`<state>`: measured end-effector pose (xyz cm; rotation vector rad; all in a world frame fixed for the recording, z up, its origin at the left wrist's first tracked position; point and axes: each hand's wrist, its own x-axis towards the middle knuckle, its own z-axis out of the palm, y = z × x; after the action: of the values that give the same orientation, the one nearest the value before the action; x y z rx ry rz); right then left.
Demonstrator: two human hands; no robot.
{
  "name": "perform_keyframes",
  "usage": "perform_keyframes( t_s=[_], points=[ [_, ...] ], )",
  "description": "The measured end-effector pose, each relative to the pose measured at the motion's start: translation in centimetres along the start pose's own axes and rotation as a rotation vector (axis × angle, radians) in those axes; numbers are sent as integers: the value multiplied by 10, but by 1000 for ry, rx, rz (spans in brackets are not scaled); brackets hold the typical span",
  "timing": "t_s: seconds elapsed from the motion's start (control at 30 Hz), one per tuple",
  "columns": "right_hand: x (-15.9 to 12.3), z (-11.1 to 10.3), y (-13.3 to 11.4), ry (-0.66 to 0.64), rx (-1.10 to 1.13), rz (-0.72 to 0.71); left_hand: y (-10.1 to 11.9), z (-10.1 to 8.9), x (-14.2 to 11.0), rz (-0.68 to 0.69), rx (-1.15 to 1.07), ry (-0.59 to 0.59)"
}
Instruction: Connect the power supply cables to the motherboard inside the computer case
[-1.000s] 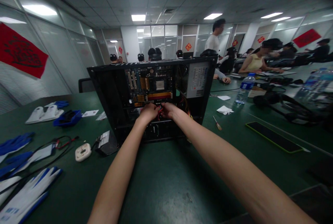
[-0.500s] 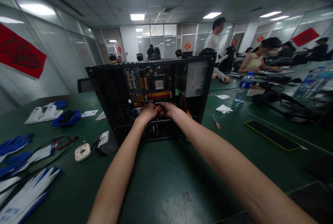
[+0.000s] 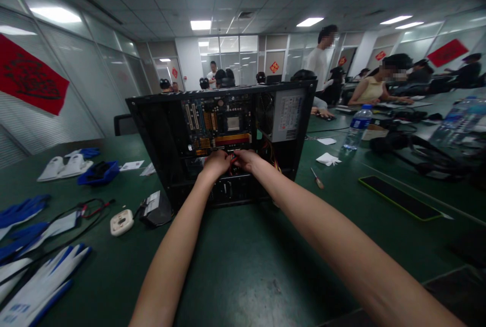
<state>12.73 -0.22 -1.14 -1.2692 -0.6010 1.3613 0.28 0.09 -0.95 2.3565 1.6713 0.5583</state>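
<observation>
An open black computer case (image 3: 152,150) stands on the green table, its inside facing me. Both of my hands reach into its lower middle, below the motherboard (image 3: 224,119). Thin red and black cables (image 3: 232,161) run between my fingertips. My left hand (image 3: 217,163) is closed, its fingers bent in and pinching at these cables. Close beside it, my right hand (image 3: 246,159) has its thumb and fingers together on the same cables. What lies behind the fingers is hidden. The power supply (image 3: 289,114) sits at the case's upper right, with loose wires (image 3: 274,157) hanging below.
Left of the case are a dark box-shaped part (image 3: 156,210), a white square object (image 3: 121,222), gloves (image 3: 45,281) and a blue tray (image 3: 97,174). On the right lie a brush (image 3: 317,179), tissue (image 3: 328,159), a water bottle (image 3: 357,127) and a black strip (image 3: 398,198). Other people sit beyond.
My hands stay nearly in place at the cables, with only a slight finger shift. In the background, a standing person has moved a little right and another person has appeared behind the case.
</observation>
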Motion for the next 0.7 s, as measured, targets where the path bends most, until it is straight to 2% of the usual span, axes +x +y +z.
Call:
perform_keyframes(
  t_s=[0.23, 0.43, 0.7],
  points=[
    [7, 3, 6, 35, -47, -37, 7, -5, -1, -15, 130, 124],
    [8, 5, 6, 77, -85, -63, 15, -7, 2, -21, 274, 128],
    [5, 6, 5, 80, -114, -72, 19, -10, -2, -11, 343, 127]
  ],
)
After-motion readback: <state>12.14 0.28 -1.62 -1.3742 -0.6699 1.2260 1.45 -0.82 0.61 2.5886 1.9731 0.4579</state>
